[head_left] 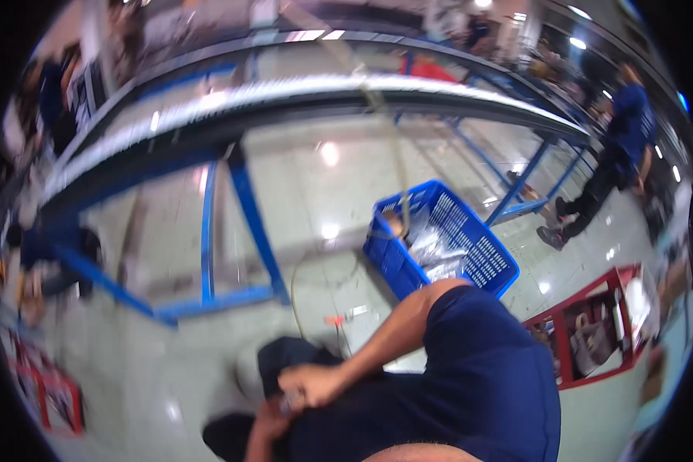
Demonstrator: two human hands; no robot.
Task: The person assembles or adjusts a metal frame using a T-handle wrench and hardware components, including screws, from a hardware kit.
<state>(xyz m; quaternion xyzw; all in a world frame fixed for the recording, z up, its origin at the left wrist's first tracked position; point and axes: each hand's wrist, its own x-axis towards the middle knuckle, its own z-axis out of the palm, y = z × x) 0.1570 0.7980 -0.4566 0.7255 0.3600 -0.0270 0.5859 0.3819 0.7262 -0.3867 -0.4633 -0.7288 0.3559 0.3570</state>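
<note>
My right hand [313, 386] is closed, its fingers bent around something small and greyish that I cannot make out. Just below and left, my left hand [268, 422] meets it, fingers curled at the same small thing. Both hands are close together low in the head view, in front of my dark trousers, and motion blurs them. Beyond my right forearm stands a blue plastic crate [499, 248] with clear plastic bags [441, 248] inside.
A long blue-legged workbench [242, 204] spans the space ahead. A pale hose [399, 158] hangs down past it. Near my feet is a small orange-red item [333, 319]. Red racks [585, 339] stand to the right. A person [627, 127] in dark blue is at far right.
</note>
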